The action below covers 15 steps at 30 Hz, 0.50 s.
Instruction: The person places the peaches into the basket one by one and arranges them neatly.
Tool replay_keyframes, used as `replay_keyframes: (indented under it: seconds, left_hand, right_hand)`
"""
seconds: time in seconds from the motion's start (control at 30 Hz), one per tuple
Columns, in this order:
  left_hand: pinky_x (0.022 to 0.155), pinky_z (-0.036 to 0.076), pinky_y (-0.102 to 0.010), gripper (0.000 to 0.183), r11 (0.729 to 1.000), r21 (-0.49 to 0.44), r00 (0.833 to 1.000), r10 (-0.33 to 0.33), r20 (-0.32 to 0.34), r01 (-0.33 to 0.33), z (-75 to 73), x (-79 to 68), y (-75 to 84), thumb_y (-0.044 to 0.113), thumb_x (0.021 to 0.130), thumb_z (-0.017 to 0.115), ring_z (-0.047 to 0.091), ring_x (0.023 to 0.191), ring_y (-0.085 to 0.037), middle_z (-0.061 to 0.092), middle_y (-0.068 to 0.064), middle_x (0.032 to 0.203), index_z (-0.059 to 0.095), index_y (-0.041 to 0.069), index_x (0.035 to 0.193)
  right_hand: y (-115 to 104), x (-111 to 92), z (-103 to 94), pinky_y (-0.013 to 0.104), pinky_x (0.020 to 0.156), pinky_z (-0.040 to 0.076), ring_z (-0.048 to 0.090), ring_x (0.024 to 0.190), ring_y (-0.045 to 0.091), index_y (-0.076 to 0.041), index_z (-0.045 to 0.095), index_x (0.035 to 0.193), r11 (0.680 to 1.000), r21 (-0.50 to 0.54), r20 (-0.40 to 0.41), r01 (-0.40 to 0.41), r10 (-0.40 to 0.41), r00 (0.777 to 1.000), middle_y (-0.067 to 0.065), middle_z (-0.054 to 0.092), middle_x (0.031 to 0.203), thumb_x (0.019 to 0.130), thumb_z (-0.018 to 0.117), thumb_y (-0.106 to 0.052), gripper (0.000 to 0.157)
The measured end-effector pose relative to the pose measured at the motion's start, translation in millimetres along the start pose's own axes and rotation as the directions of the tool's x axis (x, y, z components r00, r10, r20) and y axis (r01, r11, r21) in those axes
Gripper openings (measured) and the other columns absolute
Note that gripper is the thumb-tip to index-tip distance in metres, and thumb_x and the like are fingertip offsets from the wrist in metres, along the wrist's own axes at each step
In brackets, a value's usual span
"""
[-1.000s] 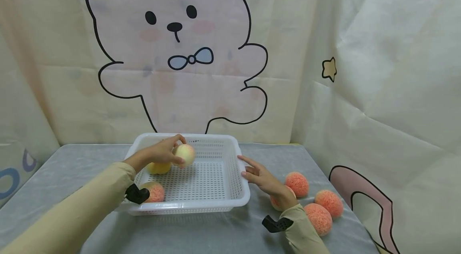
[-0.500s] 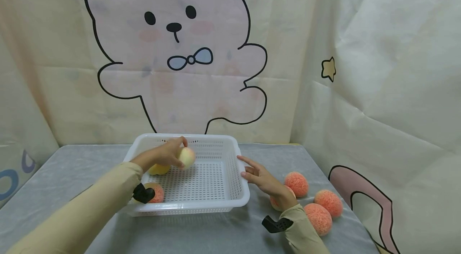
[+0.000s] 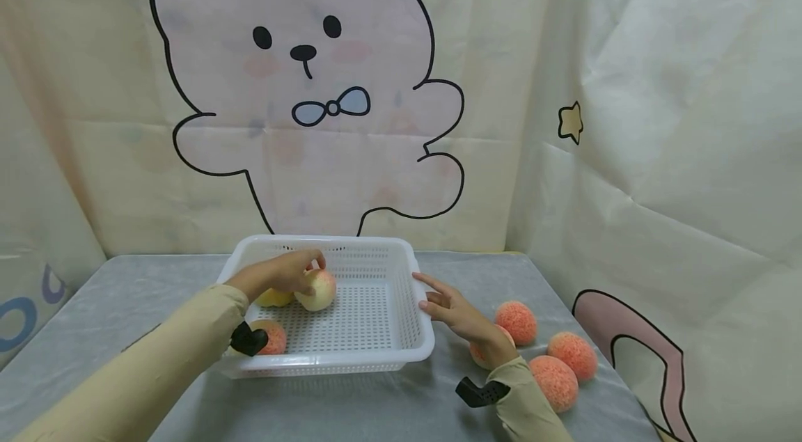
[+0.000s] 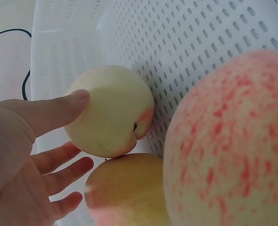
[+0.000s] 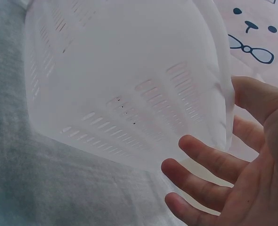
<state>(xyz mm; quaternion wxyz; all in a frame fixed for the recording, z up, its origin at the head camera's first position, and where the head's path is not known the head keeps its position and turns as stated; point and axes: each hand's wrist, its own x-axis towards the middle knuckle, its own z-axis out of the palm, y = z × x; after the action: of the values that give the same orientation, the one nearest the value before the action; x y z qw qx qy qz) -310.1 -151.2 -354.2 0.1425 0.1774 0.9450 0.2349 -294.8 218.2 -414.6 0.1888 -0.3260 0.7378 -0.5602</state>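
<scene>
My left hand is inside the white plastic basket, over its left half. In the left wrist view its thumb touches a pale peach, and the other fingers are spread beside it. That peach sits low in the basket, against a yellow peach. A red-speckled peach fills the right of the left wrist view. At the basket's right side my right hand holds the rim with thumb and index finger; its other fingers stay outside the wall.
Several red-speckled peaches lie on the grey cloth-covered table right of the basket, one partly behind my right wrist. A printed bear curtain hangs behind the table, and another curtain stands on the right.
The left hand has lowered the pale peach into the basket and its grip has loosened; the peach has turned, showing more red. The right hand has stayed at the rim.
</scene>
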Motion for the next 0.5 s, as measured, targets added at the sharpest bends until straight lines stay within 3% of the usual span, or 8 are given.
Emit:
replay_keyframes:
  seconds: [0.17,0.33,0.5]
  left_hand:
    - [0.099,0.050,-0.054,0.045,0.999,0.019,1.000,0.030,-0.004,-0.030,-2.3,-3.0,1.4,0.016,0.091,0.075,0.059,0.113,-0.035,0.061,-0.023,0.126,0.056,0.002,0.130]
    - [0.098,0.051,-0.054,0.046,0.999,0.026,0.999,0.043,-0.004,-0.043,-7.4,-6.0,3.4,0.024,0.096,0.069,0.060,0.116,-0.038,0.061,-0.026,0.129,0.055,0.001,0.133]
    - [0.099,0.052,-0.056,0.046,0.999,0.018,0.999,0.037,-0.012,-0.037,-11.9,-8.6,2.5,0.028,0.099,0.065,0.059,0.120,-0.042,0.058,-0.029,0.134,0.054,0.002,0.135]
  right_hand:
    - [-1,-1,0.4,0.030,0.099,0.053,0.061,0.124,0.014,-0.007,0.019,0.162,1.000,0.014,-0.003,0.001,-0.001,1.000,0.033,0.044,0.152,0.107,0.051,-0.019,0.065]
    - [-2,-2,0.5,0.036,0.100,0.053,0.061,0.124,0.018,-0.006,0.018,0.162,1.000,0.015,-0.005,0.000,0.000,1.000,0.033,0.045,0.151,0.107,0.051,-0.020,0.065]
    - [-2,-1,1.1,0.033,0.099,0.053,0.060,0.127,0.024,-0.007,0.019,0.162,1.000,0.012,-0.007,-0.003,0.003,1.000,0.032,0.044,0.152,0.107,0.051,-0.020,0.065]
